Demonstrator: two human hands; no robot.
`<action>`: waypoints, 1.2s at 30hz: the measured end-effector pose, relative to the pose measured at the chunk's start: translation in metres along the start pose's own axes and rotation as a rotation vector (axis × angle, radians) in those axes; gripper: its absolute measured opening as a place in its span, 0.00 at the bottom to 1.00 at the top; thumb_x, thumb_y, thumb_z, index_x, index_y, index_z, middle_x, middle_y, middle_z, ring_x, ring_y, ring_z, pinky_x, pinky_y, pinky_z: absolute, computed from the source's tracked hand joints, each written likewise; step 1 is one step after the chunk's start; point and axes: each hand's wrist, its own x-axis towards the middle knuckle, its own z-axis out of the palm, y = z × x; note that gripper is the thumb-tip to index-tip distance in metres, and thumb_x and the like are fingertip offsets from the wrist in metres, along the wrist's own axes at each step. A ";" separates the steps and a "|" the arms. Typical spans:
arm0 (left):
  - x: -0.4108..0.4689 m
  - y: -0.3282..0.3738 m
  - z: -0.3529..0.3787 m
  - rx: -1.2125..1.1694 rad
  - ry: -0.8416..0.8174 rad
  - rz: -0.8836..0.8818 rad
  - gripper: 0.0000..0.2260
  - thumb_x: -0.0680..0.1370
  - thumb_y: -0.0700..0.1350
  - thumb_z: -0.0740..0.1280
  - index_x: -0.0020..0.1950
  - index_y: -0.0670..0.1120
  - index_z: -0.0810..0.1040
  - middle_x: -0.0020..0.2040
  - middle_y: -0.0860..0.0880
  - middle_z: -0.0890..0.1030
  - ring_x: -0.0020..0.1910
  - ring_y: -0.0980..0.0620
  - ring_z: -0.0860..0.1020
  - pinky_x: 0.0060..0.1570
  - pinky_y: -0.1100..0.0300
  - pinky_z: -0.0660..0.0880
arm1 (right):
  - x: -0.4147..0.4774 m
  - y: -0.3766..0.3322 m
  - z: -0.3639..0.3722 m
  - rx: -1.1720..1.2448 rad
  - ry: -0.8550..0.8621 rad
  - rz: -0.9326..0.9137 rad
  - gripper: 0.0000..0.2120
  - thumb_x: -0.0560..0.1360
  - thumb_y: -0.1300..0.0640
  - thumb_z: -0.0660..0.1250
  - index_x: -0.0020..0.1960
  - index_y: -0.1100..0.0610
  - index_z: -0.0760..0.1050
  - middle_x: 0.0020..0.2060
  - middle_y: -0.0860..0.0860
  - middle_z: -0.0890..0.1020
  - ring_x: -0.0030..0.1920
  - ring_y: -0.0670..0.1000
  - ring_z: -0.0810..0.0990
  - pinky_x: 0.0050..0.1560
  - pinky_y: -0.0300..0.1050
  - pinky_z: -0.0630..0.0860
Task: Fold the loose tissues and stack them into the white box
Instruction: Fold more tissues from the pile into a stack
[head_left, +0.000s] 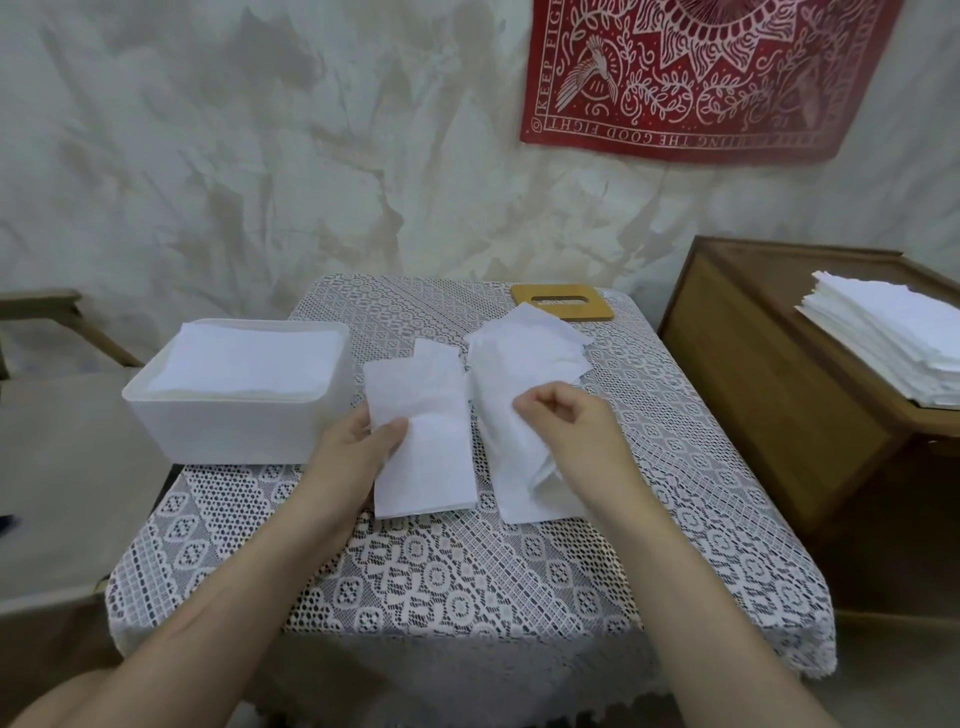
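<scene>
The white box stands at the table's left edge, filled nearly to the rim with flat folded tissues. A folded tissue lies in the middle of the lace tablecloth; my left hand pinches its left edge, thumb on top. To its right lies a crumpled loose tissue. My right hand sits on it with fingers curled, pinching the paper near its middle.
A wooden lid with a slot lies at the table's far edge. A wooden cabinet to the right carries a tall stack of tissues. A chair stands left of the table. The wall is close behind.
</scene>
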 end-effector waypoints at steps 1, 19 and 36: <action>0.000 0.000 0.000 -0.003 0.005 -0.001 0.10 0.85 0.42 0.64 0.64 0.50 0.80 0.57 0.50 0.87 0.56 0.48 0.85 0.57 0.47 0.80 | 0.002 -0.001 -0.003 0.074 0.034 0.006 0.05 0.79 0.56 0.71 0.46 0.55 0.82 0.39 0.47 0.83 0.42 0.45 0.79 0.43 0.37 0.74; -0.001 0.000 0.006 0.010 -0.012 0.011 0.09 0.85 0.41 0.63 0.58 0.52 0.80 0.50 0.55 0.88 0.45 0.56 0.87 0.42 0.59 0.81 | 0.020 0.035 -0.033 -0.693 0.221 0.074 0.07 0.78 0.51 0.71 0.44 0.52 0.76 0.39 0.46 0.80 0.40 0.50 0.78 0.34 0.42 0.66; -0.001 0.000 0.006 0.004 -0.023 0.007 0.10 0.85 0.40 0.63 0.61 0.50 0.80 0.54 0.52 0.88 0.50 0.52 0.87 0.50 0.52 0.80 | 0.020 0.040 -0.055 -0.496 0.156 0.101 0.12 0.82 0.58 0.61 0.60 0.45 0.76 0.52 0.48 0.85 0.50 0.54 0.83 0.53 0.55 0.81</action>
